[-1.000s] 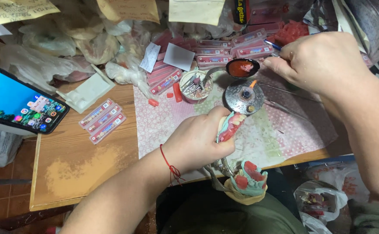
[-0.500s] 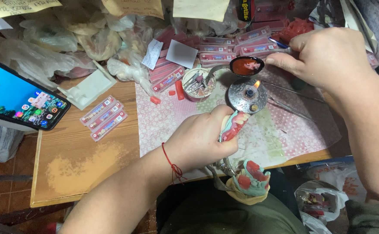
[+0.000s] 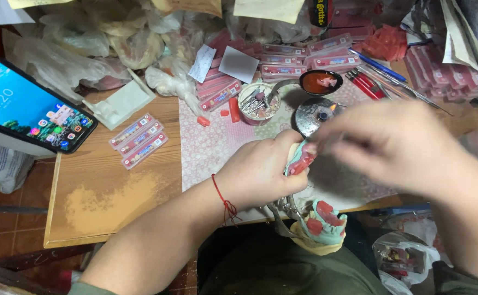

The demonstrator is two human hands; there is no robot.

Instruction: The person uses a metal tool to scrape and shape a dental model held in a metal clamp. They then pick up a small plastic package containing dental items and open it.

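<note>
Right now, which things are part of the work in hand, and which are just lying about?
In use:
left hand
right hand
dental cast
metal articulator
small burner

Lying about:
phone
tooth strips
red lighter
cup of burs

Lit blue phone screen (image 3: 28,112) left; pink packs (image 3: 139,141) beside.
</note>
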